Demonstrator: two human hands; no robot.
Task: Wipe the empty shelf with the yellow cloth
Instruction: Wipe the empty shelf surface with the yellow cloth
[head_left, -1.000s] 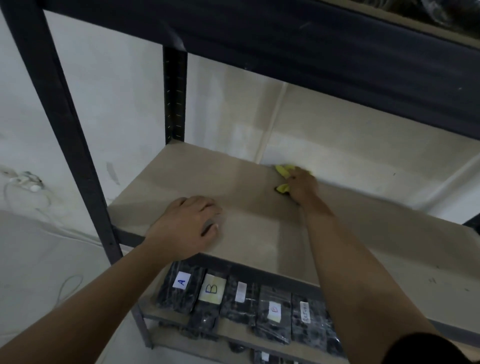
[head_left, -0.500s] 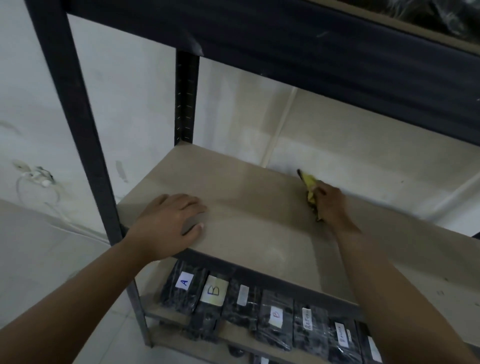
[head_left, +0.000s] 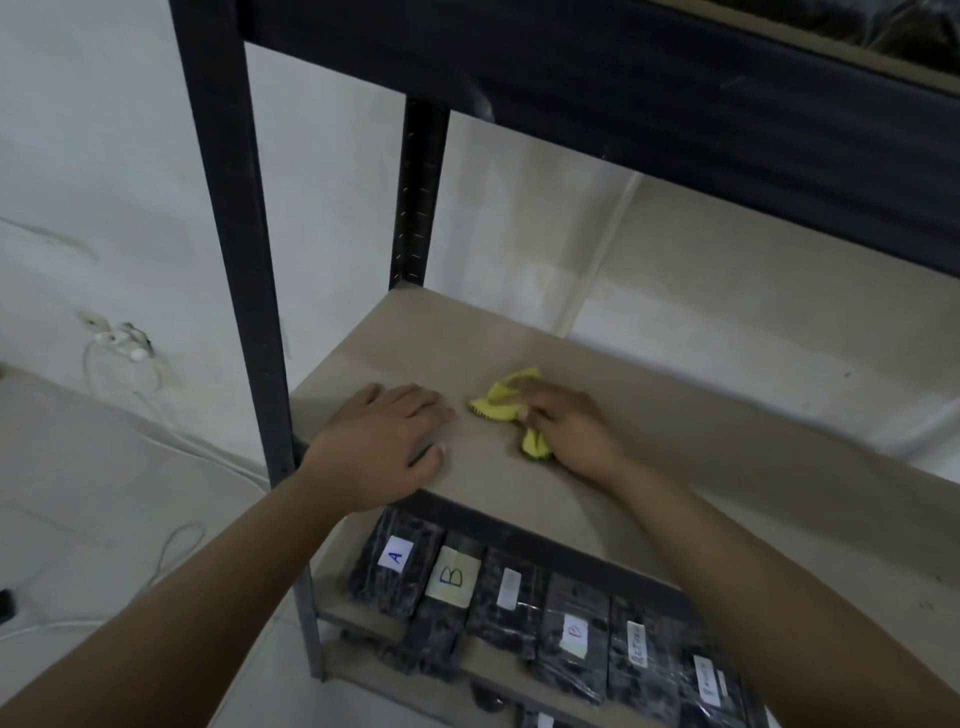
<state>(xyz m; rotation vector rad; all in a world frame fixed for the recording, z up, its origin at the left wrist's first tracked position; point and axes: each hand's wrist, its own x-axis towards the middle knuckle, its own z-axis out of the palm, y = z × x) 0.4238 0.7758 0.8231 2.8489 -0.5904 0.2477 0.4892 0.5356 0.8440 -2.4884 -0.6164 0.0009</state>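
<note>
Yellow cloth (head_left: 506, 404) sits bunched under the right hand (head_left: 569, 428), which grips it near the shelf (head_left: 701, 441) front, the left hand (head_left: 382, 441) lies flat, and much wiping looks left, I think

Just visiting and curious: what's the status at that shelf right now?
Left hand flat on the shelf, bracing. Right hand grips the yellow cloth, pressed to the board near the front left. Nothing in the way.

Bare shelf (head_left: 727, 441) rightward; left hand (head_left: 382, 447) beside
</note>
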